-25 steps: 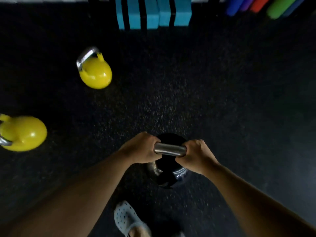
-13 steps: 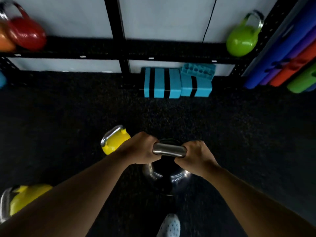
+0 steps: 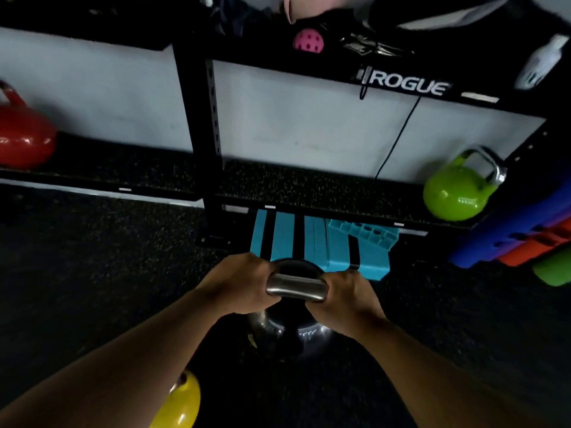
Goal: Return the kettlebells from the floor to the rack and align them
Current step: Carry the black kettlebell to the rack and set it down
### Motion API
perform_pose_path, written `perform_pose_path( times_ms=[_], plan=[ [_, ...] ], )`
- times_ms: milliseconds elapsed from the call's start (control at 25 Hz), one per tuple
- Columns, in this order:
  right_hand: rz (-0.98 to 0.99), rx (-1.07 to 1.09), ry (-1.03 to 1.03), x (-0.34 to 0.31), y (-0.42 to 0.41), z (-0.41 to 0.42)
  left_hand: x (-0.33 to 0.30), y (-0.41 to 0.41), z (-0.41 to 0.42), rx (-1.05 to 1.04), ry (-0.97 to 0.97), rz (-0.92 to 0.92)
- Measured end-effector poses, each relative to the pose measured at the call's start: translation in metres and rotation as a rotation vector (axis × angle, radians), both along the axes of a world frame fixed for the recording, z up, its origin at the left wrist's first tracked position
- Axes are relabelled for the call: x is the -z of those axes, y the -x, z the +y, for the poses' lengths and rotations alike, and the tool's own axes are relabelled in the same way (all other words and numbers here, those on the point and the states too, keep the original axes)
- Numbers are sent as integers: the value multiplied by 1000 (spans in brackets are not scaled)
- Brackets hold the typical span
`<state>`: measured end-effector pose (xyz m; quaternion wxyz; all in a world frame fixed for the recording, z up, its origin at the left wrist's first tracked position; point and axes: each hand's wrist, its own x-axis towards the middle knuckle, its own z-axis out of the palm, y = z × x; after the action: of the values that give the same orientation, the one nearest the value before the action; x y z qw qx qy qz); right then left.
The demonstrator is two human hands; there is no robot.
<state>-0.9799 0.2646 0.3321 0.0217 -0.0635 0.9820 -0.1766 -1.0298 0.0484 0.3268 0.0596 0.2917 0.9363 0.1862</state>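
A black kettlebell [image 3: 290, 329] with a steel handle hangs off the floor in front of me. My left hand [image 3: 238, 284] and my right hand [image 3: 346, 296] are both shut on its handle, one at each end. The black rack's low shelf [image 3: 309, 186] runs across the view just beyond it. On that shelf a green kettlebell [image 3: 454, 193] stands at the right end and a red kettlebell [image 3: 21, 134] at the left edge. A yellow kettlebell [image 3: 182, 406] lies on the floor under my left forearm, partly hidden.
Blue and black foam blocks [image 3: 318, 245] sit on the floor under the shelf, right behind the black kettlebell. Coloured rolled mats [image 3: 525, 242] lean at the right. The rack upright [image 3: 200, 118] stands left of centre. A pink ball [image 3: 308, 41] rests on the upper shelf.
The view has tilted up and closed in on the rack with the black kettlebell carried in both hands. The yellow kettlebells have slid down and out of frame; one remains at the bottom.
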Motion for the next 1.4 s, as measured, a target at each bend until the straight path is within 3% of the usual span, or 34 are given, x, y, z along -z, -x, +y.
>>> perform_pose_path(
  times_ms=[360,480,760,1040,1400],
  plan=[
    [250,5,15,14,215,32,-9,201,34,-92,106,66],
    [185,-24,61,17,277,42,-6,254,46,-162,139,25],
    [109,-126,244,31,390,51,22,363,63,-213,81,142],
    [134,-65,197,41,466,39,29,436,55,-236,96,101],
    [56,122,239,46,495,43,41,475,78,-334,-79,27]
  ],
)
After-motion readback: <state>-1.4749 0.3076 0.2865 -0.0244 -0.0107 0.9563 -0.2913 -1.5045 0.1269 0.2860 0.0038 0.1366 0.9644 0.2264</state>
